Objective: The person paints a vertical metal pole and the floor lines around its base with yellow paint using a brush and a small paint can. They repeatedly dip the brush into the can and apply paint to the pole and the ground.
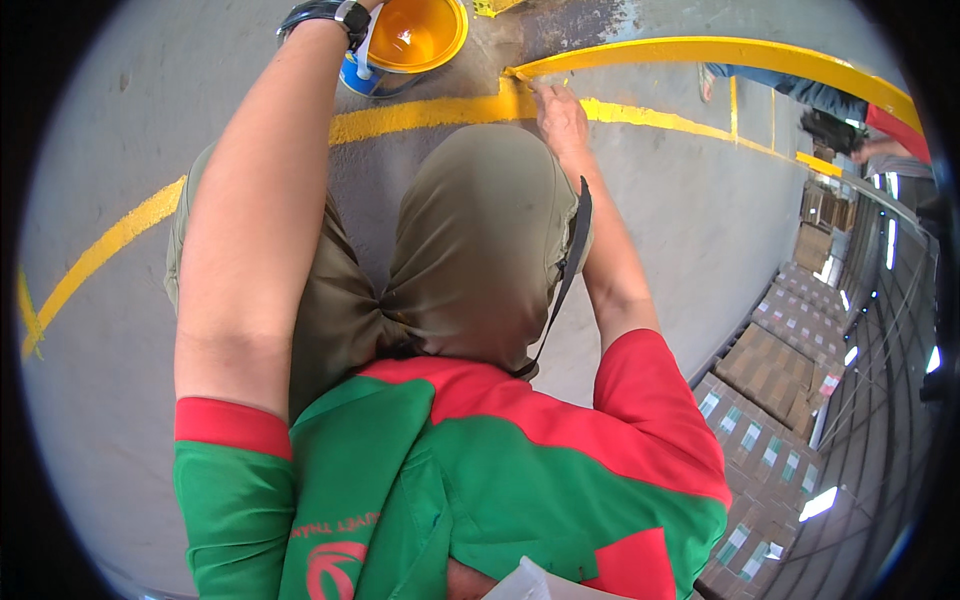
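Note:
My right hand point(562, 120) is closed around a paintbrush, whose yellow-coated tip point(514, 75) touches the floor where a short yellow stroke meets the painted line point(420, 115). Most of the brush is hidden by my fingers. My left arm reaches to the top edge, and only a sliver of my left hand point(372, 4) shows beside the paint can; its fingers are out of sight. The blue can point(358, 78) has a white handle, and its opening, coated with orange-yellow paint point(410, 35), faces me.
A long yellow bar point(720, 52) runs from near the brush to the right. Behind it, another person in jeans point(800, 92) and a red sleeve point(893, 132) is partly visible. Stacked cartons point(765, 375) stand at the right. My bent knee point(480, 230) is close to the line.

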A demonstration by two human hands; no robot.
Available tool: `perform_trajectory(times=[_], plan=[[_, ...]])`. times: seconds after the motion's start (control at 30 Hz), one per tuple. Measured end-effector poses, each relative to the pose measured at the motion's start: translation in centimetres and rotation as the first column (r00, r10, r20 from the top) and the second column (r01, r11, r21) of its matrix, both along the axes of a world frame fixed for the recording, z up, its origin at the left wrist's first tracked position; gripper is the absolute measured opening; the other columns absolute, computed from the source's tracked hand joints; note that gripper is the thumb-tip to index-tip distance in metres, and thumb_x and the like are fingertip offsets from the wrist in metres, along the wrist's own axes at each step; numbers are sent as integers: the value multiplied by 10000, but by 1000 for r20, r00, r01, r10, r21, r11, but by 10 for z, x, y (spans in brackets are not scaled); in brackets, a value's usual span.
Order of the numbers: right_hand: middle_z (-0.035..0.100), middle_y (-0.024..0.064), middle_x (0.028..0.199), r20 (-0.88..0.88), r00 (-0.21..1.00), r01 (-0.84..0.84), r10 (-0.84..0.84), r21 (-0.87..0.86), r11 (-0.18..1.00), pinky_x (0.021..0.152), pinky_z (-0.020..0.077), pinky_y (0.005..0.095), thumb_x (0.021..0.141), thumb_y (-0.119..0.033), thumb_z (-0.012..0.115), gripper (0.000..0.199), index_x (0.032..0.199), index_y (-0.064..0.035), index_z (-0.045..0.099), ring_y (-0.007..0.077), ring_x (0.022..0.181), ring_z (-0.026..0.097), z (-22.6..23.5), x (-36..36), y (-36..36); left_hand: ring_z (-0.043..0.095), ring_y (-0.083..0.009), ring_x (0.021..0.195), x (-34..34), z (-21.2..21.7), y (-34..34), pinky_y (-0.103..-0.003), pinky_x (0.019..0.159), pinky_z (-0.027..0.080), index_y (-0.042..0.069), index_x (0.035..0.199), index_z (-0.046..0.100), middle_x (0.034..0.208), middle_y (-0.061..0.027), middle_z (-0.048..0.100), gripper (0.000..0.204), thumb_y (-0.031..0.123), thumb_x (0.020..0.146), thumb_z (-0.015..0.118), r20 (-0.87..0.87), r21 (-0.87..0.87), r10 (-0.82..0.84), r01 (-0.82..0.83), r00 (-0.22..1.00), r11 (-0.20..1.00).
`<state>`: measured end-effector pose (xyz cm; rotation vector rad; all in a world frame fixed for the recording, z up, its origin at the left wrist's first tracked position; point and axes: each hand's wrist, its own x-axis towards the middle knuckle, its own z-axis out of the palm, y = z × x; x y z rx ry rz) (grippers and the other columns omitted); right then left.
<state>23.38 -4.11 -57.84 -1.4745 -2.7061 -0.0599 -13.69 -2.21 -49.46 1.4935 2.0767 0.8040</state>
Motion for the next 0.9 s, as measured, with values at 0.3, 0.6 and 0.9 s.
perform_trajectory(times=[0.3, 0.6, 0.9], plan=[[679, 135, 949, -140, 989, 58, -45, 94, 994, 844, 542, 448, 954, -122, 633, 236, 1177, -132, 709, 342, 957, 651, 25, 34, -30, 703, -371, 666, -7, 10, -2, -447, 650, 536, -57, 717, 717, 683, -259, 680, 481, 396, 870, 675, 86, -67, -55, 61, 995, 996], [672, 136, 937, -267, 964, 27, 5, 115, 993, 850, 542, 443, 913, -102, 574, 338, 1231, -134, 683, 347, 944, 650, -9, 46, -14, 691, -223, 701, -25, -17, 9, -336, 722, 543, -47, 968, 773, 760, -130, 719, 605, 537, 928, 621, -45, -116, -218, 212, 975, 970], [677, 163, 911, -328, 940, -51, 88, 122, 991, 759, 549, 473, 918, -128, 534, 291, 1166, -123, 686, 360, 898, 667, -39, 48, -13, 681, -196, 733, -11, -1, 6, -313, 736, 517, -49, 964, 775, 731, -104, 706, 577, 513, 894, 662, -14, -144, -149, 146, 989, 979]])
